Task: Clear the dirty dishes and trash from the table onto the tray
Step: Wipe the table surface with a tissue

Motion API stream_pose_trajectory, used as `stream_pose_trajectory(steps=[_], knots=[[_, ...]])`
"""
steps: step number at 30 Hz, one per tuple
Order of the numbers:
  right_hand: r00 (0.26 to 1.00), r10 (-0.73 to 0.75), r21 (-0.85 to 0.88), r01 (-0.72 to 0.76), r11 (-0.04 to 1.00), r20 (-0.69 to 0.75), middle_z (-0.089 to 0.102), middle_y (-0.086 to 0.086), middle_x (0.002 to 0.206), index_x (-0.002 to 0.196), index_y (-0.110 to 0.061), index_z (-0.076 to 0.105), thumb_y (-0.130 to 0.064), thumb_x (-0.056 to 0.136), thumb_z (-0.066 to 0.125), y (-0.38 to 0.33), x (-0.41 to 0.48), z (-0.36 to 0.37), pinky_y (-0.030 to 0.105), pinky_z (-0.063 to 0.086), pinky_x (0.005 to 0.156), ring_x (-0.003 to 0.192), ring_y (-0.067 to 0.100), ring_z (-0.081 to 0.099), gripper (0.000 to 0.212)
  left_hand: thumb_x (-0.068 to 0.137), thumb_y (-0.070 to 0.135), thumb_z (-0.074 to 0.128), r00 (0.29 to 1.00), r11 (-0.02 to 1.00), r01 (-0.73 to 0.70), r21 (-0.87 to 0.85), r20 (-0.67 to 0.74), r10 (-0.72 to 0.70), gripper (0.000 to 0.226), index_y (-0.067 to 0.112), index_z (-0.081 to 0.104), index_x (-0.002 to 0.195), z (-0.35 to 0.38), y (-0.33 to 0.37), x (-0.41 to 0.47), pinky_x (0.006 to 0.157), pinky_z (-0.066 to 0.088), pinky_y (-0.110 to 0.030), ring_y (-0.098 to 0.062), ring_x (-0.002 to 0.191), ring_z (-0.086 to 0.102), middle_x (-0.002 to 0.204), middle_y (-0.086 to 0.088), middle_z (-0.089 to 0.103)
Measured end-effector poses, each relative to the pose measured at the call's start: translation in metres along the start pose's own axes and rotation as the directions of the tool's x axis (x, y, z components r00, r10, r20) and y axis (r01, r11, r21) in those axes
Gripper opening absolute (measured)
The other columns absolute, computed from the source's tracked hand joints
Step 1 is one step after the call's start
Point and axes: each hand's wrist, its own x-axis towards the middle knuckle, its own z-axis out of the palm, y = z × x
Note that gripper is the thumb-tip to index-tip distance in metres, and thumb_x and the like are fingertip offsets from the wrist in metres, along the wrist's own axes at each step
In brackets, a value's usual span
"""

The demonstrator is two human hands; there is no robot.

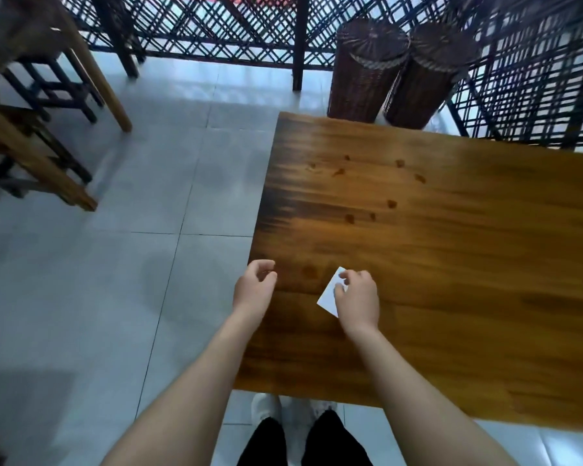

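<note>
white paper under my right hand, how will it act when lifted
The white paper looks thin and flat, so it is probably very light and floppy. It seems to lie flat against the glossy table, so it is likely to slide easily but be awkward to pinch up.

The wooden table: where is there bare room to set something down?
Nearly everywhere: the table from the wicker baskets by its far edge rightward shows only small dark stains. Crowded only at the near left edge, where the left hand hovers and the right hand pinches a white paper.
</note>
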Motion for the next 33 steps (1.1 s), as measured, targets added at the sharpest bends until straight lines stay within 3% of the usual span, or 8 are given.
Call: stream_pose_trajectory(steps=[5, 11, 13, 19, 24, 29, 31, 33], knots=[[0.993, 0.067, -0.21, -0.045, 0.977, 0.1, 0.048, 0.011, 0.127, 0.12, -0.009, 0.06, -0.021, 0.095, 0.051, 0.027, -0.005, 0.006, 0.033, 0.039, 0.092, 0.113, 0.028, 0.044, 0.029, 0.099, 0.018, 0.051, 0.999, 0.999, -0.024, 0.047, 0.047, 0.022, 0.024, 0.018, 0.058, 0.122, 0.006, -0.011, 0.01, 0.092, 0.042, -0.024, -0.015, 0.116, 0.052, 0.125, 0.001, 0.058], [0.995, -0.016, -0.032, 0.019, 0.999, 0.102, 0.052, 0.004, 0.098, 0.097, -0.001, 0.067, -0.017, 0.097, 0.051, 0.023, -0.002, 0.022, 0.031, 0.045, 0.071, 0.09, 0.02, 0.053, 0.022, 0.098, 0.016, 0.052, 0.994, 0.993, -0.074, 0.092, 0.093, 0.065, 0.024, 0.016, 0.059, 0.121, 0.012, -0.017, 0.022, 0.095, 0.043, -0.025, -0.014, 0.117, 0.052, 0.125, 0.0, 0.058], [0.993, -0.04, 0.025, 0.038, 0.999, 0.112, 0.053, 0.002, 0.093, 0.096, -0.003, 0.07, -0.016, 0.096, 0.053, 0.015, 0.001, 0.025, 0.027, 0.037, 0.067, 0.088, 0.018, 0.053, 0.021, 0.097, 0.015, 0.052, 0.991, 0.988, -0.102, 0.117, 0.093, 0.091, 0.024, 0.015, 0.06, 0.121, 0.011, -0.019, 0.025, 0.095, 0.043, -0.025, -0.015, 0.117, 0.053, 0.125, -0.001, 0.059], [0.988, -0.127, 0.079, 0.12, 0.99, 0.087, 0.058, 0.006, 0.098, 0.129, -0.012, 0.059, -0.014, 0.095, 0.054, -0.005, 0.011, 0.038, 0.028, 0.037, 0.079, 0.102, 0.023, 0.049, 0.035, 0.096, 0.013, 0.053, 0.98, 0.953, -0.196, 0.233, 0.062, 0.187, 0.026, 0.012, 0.061, 0.121, 0.008, -0.022, 0.04, 0.094, 0.035, -0.019, -0.016, 0.119, 0.05, 0.127, -0.003, 0.057], [0.975, -0.197, -0.17, 0.212, 0.962, 0.103, 0.058, 0.005, 0.103, 0.136, -0.021, 0.054, -0.024, 0.098, 0.046, -0.006, 0.015, 0.048, 0.035, 0.033, 0.079, 0.099, 0.023, 0.048, 0.038, 0.097, 0.015, 0.052, 0.965, 0.912, -0.261, 0.317, 0.091, 0.244, 0.034, 0.011, 0.055, 0.131, 0.011, -0.026, 0.058, 0.109, 0.03, -0.026, -0.018, 0.136, 0.038, 0.143, -0.003, 0.047], [0.908, -0.283, -0.272, 0.369, 0.889, 0.308, 0.053, 0.004, 0.119, 0.146, -0.02, 0.037, -0.03, 0.1, 0.042, -0.002, 0.018, 0.041, 0.034, 0.032, 0.083, 0.108, 0.023, 0.045, 0.047, 0.099, 0.018, 0.05, 0.939, 0.832, -0.343, 0.436, 0.137, 0.315, 0.039, 0.013, 0.05, 0.137, 0.017, -0.032, 0.071, 0.115, 0.02, -0.028, -0.018, 0.144, 0.023, 0.152, -0.002, 0.037], [0.879, -0.365, -0.218, 0.438, 0.872, 0.308, 0.057, 0.005, 0.112, 0.139, -0.02, 0.05, -0.023, 0.096, 0.055, 0.003, 0.02, 0.039, 0.036, 0.032, 0.08, 0.103, 0.027, 0.05, 0.043, 0.1, 0.019, 0.049, 0.928, 0.796, -0.371, 0.478, 0.152, 0.341, 0.039, 0.012, 0.05, 0.138, 0.019, -0.034, 0.076, 0.116, 0.018, -0.029, -0.019, 0.145, 0.021, 0.153, -0.003, 0.035], [0.884, -0.429, -0.133, 0.455, 0.88, 0.187, 0.064, 0.004, 0.096, 0.114, -0.02, 0.071, -0.015, 0.081, 0.074, 0.008, 0.021, 0.044, 0.037, 0.032, 0.074, 0.092, 0.032, 0.055, 0.033, 0.1, 0.018, 0.047, 0.916, 0.76, -0.396, 0.515, 0.169, 0.363, 0.039, 0.012, 0.05, 0.138, 0.022, -0.035, 0.082, 0.116, 0.017, -0.03, -0.019, 0.146, 0.02, 0.153, -0.004, 0.034]])
